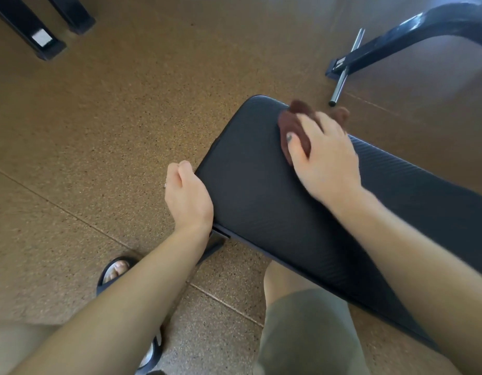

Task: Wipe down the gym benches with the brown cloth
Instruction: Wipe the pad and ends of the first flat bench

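At the left I see my left hand [187, 196] against the end edge of the bench pad [256, 190]; its fingers are curled loosely at that edge, and I cannot tell if they really grip it or only rest there. I think it steadies the bench. Further right, my right hand [326, 155] lies on the brown cloth [295, 128] with the fingers spread, and it presses the cloth flat on the surface near the far corner of the pad. The cloth is bunched, and part of it shows beyond my fingers.

In my judgement the wiping is in progress on this bench. No wet trace shows on the pad, so I cannot tell how much is finished. The long part toward the right is probably left. Another bench frame [396, 39] stands on the floor [112, 117] at the upper right, not yet reached.
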`<act>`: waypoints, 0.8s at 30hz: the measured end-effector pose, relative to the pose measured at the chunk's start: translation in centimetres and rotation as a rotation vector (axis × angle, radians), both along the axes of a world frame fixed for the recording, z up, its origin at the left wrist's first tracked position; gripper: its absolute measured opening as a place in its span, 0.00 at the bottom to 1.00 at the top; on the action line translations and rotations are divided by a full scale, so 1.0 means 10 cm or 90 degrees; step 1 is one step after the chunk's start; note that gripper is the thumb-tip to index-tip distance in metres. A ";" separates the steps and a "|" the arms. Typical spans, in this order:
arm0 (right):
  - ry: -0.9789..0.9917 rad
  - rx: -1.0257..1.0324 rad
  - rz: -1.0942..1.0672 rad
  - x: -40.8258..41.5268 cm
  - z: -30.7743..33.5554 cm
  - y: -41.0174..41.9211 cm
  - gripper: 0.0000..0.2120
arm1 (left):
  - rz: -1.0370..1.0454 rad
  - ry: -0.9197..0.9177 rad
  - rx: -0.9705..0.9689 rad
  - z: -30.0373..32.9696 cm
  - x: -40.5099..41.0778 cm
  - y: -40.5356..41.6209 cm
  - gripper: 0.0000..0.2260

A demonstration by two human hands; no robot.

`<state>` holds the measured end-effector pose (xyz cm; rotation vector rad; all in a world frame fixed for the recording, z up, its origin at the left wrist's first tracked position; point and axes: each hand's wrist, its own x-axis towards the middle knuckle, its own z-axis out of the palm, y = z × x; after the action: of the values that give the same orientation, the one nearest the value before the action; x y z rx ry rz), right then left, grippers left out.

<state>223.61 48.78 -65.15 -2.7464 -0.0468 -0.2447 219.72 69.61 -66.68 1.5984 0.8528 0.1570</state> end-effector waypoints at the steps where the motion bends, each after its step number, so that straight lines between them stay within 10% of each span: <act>1: -0.010 -0.008 0.002 -0.26 -0.02 -0.03 0.23 | 0.000 -0.002 0.008 -0.01 0.00 0.00 0.14; 10: -0.038 -0.055 0.275 0.34 0.01 0.92 0.18 | 0.015 0.000 0.085 -0.04 0.04 -0.02 0.13; 24: 0.165 0.034 -0.074 0.65 0.21 -0.21 0.21 | 0.013 0.011 0.081 -0.03 0.06 -0.04 0.13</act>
<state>230.11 46.71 -63.03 -2.7067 0.1873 0.0800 220.30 69.24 -66.93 1.7125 0.8872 0.2150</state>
